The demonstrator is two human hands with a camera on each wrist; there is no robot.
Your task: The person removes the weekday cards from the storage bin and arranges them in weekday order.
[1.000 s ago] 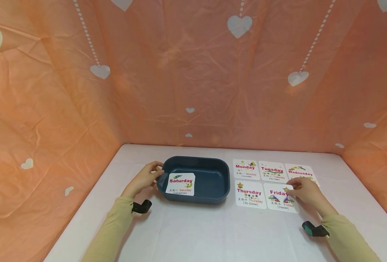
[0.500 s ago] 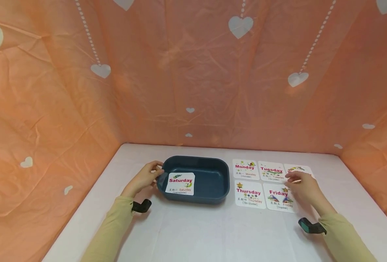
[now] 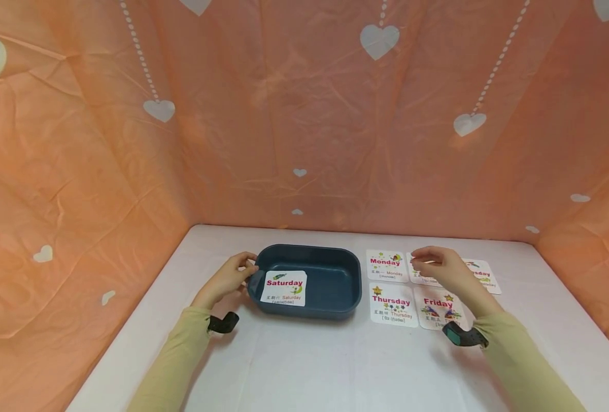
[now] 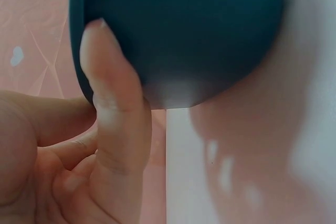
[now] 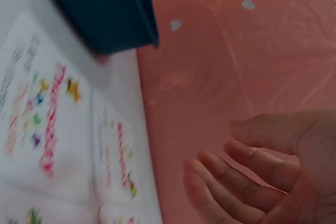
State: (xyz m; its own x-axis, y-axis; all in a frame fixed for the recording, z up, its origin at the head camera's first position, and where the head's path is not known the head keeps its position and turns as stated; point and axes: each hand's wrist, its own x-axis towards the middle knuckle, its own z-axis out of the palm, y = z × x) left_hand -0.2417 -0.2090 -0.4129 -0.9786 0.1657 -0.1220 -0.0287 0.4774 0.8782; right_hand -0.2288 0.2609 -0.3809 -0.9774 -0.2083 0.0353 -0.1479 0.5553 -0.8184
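Note:
A dark blue tray [image 3: 335,286] stands left of the weekday cards. My left hand [image 3: 226,279] grips its left end; in the left wrist view its finger [image 4: 113,77] presses along the tray's outer wall. Inside the tray, at the left, lies the Saturday card [image 3: 284,290]. My right hand [image 3: 449,270], with nothing in its fingers, hovers over the Tuesday card [image 3: 416,276] and partly hides it. The Monday card [image 3: 387,268] and Wednesday card [image 3: 483,276] flank that one. Below them lie the Thursday card [image 3: 393,306] and Friday card [image 3: 440,313]. The right wrist view shows relaxed, slightly bent fingers [image 5: 236,187].
A white-covered table [image 3: 345,366] carries everything. Orange cloth [image 3: 304,126] printed with pale hearts hangs behind it and along both sides. Each wrist wears a black camera band, one on the left [image 3: 224,322] and one on the right [image 3: 464,336].
My right hand has moved left and up from beside the Friday and Wednesday cards to above the Tuesday card, uncovering much of Wednesday. My left hand and the tray have stayed in place.

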